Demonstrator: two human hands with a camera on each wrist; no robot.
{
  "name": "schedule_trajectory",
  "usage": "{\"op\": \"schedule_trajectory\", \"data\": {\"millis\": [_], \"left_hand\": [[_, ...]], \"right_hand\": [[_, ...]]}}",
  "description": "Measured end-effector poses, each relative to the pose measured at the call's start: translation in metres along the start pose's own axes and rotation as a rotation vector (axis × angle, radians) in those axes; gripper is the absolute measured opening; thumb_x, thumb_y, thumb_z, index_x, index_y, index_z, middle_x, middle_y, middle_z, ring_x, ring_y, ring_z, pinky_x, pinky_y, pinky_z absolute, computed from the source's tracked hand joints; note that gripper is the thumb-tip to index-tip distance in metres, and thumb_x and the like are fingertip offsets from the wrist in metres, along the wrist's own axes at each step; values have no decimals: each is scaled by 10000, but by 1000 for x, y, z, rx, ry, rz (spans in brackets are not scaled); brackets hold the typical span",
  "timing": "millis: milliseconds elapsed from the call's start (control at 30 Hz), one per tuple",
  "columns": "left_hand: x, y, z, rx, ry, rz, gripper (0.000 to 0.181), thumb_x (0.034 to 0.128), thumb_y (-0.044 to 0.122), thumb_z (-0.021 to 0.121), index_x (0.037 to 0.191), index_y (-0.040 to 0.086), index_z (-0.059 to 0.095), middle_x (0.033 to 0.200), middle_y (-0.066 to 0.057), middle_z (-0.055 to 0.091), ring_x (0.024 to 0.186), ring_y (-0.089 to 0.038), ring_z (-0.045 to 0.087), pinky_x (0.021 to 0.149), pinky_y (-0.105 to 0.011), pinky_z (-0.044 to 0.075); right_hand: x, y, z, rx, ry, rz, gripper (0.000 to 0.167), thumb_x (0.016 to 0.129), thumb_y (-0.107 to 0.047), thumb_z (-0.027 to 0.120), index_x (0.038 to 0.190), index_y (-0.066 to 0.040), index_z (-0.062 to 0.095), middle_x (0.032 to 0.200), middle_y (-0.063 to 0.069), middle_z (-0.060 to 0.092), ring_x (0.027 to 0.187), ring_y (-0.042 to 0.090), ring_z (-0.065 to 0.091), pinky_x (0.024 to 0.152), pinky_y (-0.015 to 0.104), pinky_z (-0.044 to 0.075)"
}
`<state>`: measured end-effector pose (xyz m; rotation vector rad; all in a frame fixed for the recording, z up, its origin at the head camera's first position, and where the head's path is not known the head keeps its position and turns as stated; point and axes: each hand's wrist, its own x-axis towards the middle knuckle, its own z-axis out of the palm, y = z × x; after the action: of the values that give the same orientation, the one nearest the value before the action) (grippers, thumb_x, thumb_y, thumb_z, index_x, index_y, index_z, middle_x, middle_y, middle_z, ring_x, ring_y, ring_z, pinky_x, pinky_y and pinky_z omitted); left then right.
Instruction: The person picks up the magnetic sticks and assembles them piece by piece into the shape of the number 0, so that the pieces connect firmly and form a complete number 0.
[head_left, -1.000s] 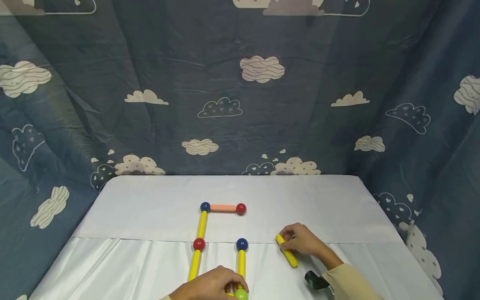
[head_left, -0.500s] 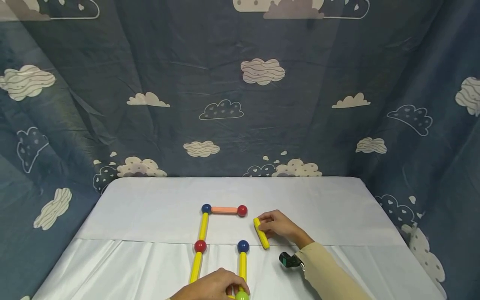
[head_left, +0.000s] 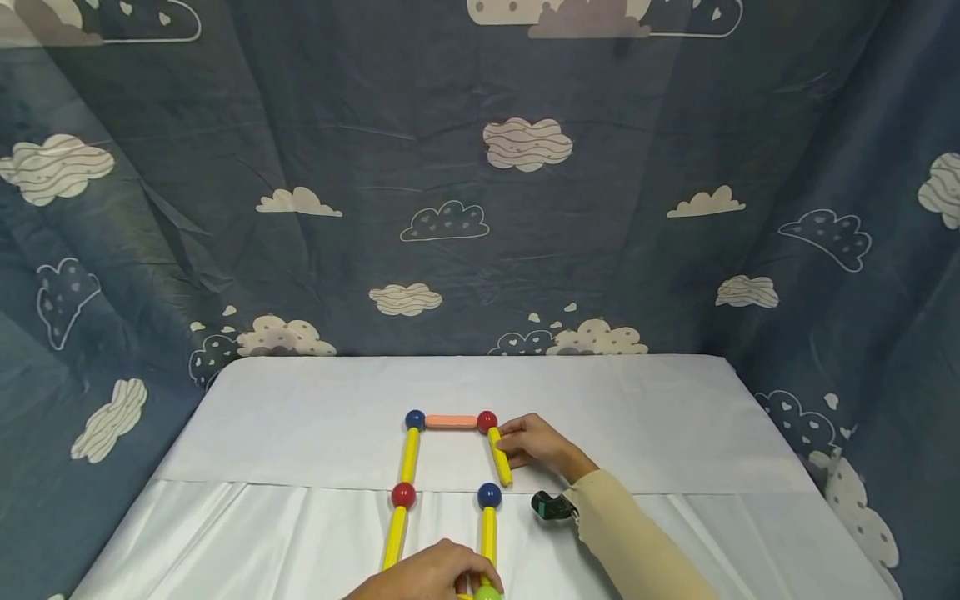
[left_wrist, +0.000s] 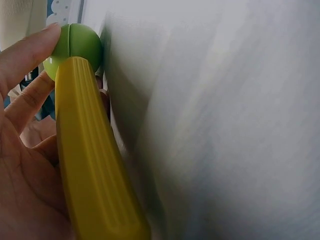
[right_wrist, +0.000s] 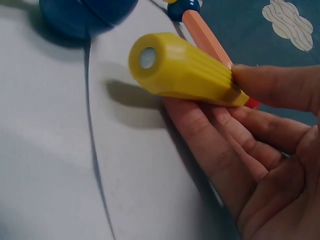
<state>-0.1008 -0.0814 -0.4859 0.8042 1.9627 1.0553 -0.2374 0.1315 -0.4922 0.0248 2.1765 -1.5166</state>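
Note:
My right hand point(head_left: 538, 442) pinches a yellow magnetic rod point(head_left: 499, 458) between thumb and fingers. The far end of that rod meets the red ball point(head_left: 487, 421); its free end, with a silvery magnet disc, faces the camera in the right wrist view. A blue ball point(head_left: 490, 496) lies just short of that free end, apart from it. At the bottom of the head view, my left hand point(head_left: 431, 573) holds a green ball point(left_wrist: 82, 42) with thumb and finger. A yellow rod point(left_wrist: 92, 150) runs from this ball across the left palm.
An orange rod point(head_left: 451, 422) links the red ball to a far blue ball point(head_left: 415, 419). Yellow rods and another red ball point(head_left: 403, 495) form the left side. The white-covered table point(head_left: 300, 417) meets a dark cloud-print curtain point(head_left: 450, 275). A wrist camera point(head_left: 552, 506) sits by the right sleeve.
My right hand has carried the yellow rod leftward and away from me, bringing its far end to the red ball. The left hand has stayed at the green ball.

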Motion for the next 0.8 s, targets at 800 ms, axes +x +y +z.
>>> {"op": "schedule_trajectory", "data": {"millis": [800], "left_hand": [[2,1,0,40,6,21,214,862,127,714,1075,128,686,780,152,554,671,19,464,659,-148,432]], "right_hand": [[-6,3,26,116,126,-29,309,930,-46,613,1201,92,562,972,135,646,734,155,610,677,307,563]]}}
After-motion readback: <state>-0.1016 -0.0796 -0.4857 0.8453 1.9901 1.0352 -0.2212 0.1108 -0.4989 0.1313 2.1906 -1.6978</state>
